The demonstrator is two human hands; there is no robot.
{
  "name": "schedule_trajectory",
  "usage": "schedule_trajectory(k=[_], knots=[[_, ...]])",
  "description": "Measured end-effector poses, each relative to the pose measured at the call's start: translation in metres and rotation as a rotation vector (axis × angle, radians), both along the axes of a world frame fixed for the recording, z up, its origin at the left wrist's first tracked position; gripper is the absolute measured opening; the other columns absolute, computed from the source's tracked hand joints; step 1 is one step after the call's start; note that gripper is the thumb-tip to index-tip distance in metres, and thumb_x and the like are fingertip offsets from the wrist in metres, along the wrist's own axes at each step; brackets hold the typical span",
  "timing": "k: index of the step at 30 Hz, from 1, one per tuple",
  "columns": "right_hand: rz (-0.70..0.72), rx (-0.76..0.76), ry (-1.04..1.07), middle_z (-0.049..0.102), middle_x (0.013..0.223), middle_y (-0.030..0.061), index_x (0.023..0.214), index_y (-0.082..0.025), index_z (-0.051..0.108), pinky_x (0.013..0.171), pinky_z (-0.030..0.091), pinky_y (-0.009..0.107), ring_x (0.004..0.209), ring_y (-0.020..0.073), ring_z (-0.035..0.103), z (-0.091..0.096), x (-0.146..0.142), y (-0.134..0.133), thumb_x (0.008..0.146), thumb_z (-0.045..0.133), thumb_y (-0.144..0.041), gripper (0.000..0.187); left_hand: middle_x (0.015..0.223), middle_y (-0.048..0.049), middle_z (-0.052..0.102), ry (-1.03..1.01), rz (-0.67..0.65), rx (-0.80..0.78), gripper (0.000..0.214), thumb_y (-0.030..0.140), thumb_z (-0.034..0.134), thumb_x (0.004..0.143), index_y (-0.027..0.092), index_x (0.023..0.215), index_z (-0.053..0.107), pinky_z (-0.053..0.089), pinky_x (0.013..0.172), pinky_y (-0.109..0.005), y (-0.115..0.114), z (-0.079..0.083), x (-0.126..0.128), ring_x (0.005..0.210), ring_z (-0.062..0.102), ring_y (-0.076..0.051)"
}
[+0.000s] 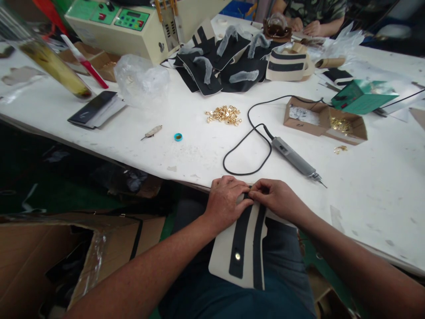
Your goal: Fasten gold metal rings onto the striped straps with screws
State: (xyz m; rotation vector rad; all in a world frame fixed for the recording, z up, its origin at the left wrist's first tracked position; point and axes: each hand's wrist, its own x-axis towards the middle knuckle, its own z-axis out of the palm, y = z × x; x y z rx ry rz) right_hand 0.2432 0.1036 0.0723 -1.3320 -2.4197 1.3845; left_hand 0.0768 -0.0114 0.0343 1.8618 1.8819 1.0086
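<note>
A cream bag panel (221, 254) with two black straps and a gold stud lies over my lap, its top end at the table's near edge. My left hand (226, 201) presses on the panel's top left, fingers curled over it. My right hand (277, 197) pinches the top of the black strap, fingertips meeting the left hand's. A grey corded hand tool (294, 157) with a metal tip lies on the white table (199, 150) just beyond my hands.
A pile of gold fittings (224, 114) sits mid-table, behind it several black-and-cream panels (229, 62). Cardboard trays (327, 119) and a green box (361, 95) stand right, a cream machine (126, 26) at back left. An open carton (40, 257) sits at lower left. Another person's hands (305, 26) rest at the far edge.
</note>
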Motion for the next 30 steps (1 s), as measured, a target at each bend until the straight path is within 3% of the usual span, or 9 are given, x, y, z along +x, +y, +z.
schedule_trajectory(k=[9, 14, 15, 17, 20, 22, 26, 28, 30], knots=[[0.057, 0.006, 0.06, 0.069, 0.072, -0.0009, 0.079, -0.02, 0.072, 0.062, 0.042, 0.028, 0.068, 0.0169, 0.059, -0.002, 0.0, 0.003, 0.086, 0.066, -0.038, 0.02, 0.123, 0.0025, 0.079, 0.005, 0.012, -0.031, 0.025, 0.035, 0.086, 0.085, 0.029, 0.108, 0.077, 0.041, 0.103, -0.048, 0.001, 0.004, 0.0, 0.121, 0.058, -0.027], [0.021, -0.051, 0.159, 0.07, 0.075, 0.0005, 0.096, -0.021, 0.074, 0.063, 0.049, 0.03, 0.065, 0.0172, 0.061, 0.004, 0.013, 0.005, 0.097, 0.059, -0.05, 0.033, 0.123, 0.0029, 0.079, 0.009, 0.012, -0.032, 0.024, 0.033, 0.086, 0.085, 0.029, 0.107, 0.077, 0.041, 0.103, -0.048, 0.001, 0.007, 0.001, 0.122, 0.058, -0.027], [-0.023, 0.022, 0.177, 0.071, 0.078, 0.0015, 0.1, -0.021, 0.075, 0.064, 0.05, 0.031, 0.066, 0.0178, 0.062, 0.007, 0.019, 0.011, 0.096, 0.06, -0.051, 0.034, 0.123, 0.0028, 0.079, 0.007, 0.012, -0.03, 0.024, 0.033, 0.086, 0.085, 0.028, 0.107, 0.078, 0.041, 0.104, -0.048, 0.001, 0.007, 0.001, 0.122, 0.058, -0.027], [-0.144, 0.33, 0.17, 0.073, 0.091, 0.0052, 0.104, -0.021, 0.075, 0.07, 0.053, 0.034, 0.074, 0.0205, 0.066, 0.013, 0.034, 0.028, 0.094, 0.065, -0.052, 0.035, 0.121, 0.0026, 0.08, 0.003, 0.008, -0.025, 0.023, 0.033, 0.086, 0.085, 0.028, 0.106, 0.078, 0.041, 0.103, -0.049, 0.002, 0.006, 0.0, 0.121, 0.059, -0.028], [-0.241, 0.801, -0.048, 0.071, 0.119, 0.013, 0.119, -0.021, 0.074, 0.084, 0.053, 0.042, 0.102, 0.0305, 0.067, 0.014, 0.057, 0.065, 0.09, 0.069, -0.054, 0.044, 0.12, 0.0024, 0.08, -0.006, 0.012, -0.014, 0.023, 0.031, 0.087, 0.084, 0.027, 0.105, 0.078, 0.042, 0.102, -0.049, 0.003, 0.005, -0.001, 0.12, 0.06, -0.028], [-0.203, 0.875, -0.27, 0.068, 0.129, 0.0172, 0.129, -0.02, 0.07, 0.09, 0.051, 0.048, 0.114, 0.037, 0.064, 0.009, 0.068, 0.09, 0.088, 0.071, -0.058, 0.056, 0.119, 0.0021, 0.081, -0.014, 0.02, -0.008, 0.024, 0.03, 0.088, 0.083, 0.026, 0.104, 0.078, 0.042, 0.101, -0.049, 0.003, 0.005, -0.001, 0.119, 0.06, -0.028], [-0.1, 0.698, -0.407, 0.072, 0.116, 0.0141, 0.121, -0.022, 0.074, 0.081, 0.05, 0.042, 0.101, 0.0326, 0.067, -0.004, 0.075, 0.121, 0.09, 0.065, -0.058, 0.048, 0.119, 0.0018, 0.08, -0.015, 0.024, 0.0, 0.024, 0.03, 0.088, 0.083, 0.027, 0.104, 0.078, 0.043, 0.101, -0.049, 0.003, 0.007, -0.001, 0.119, 0.06, -0.028], [-0.151, 0.534, -0.242, 0.073, 0.103, 0.0109, 0.113, -0.021, 0.075, 0.077, 0.051, 0.039, 0.091, 0.0285, 0.067, -0.003, 0.075, 0.122, 0.09, 0.064, -0.057, 0.044, 0.12, 0.002, 0.08, -0.015, 0.023, 0.0, 0.024, 0.03, 0.088, 0.083, 0.027, 0.104, 0.078, 0.042, 0.101, -0.049, 0.002, 0.007, 0.0, 0.119, 0.06, -0.028], [-0.275, 0.246, 0.076, 0.073, 0.095, 0.009, 0.108, -0.021, 0.075, 0.074, 0.054, 0.038, 0.083, 0.0256, 0.068, 0.005, 0.072, 0.114, 0.089, 0.065, -0.06, 0.044, 0.119, 0.0025, 0.081, -0.012, 0.022, 0.0, 0.023, 0.03, 0.088, 0.083, 0.026, 0.104, 0.078, 0.042, 0.101, -0.049, 0.002, 0.006, 0.0, 0.119, 0.06, -0.028]])
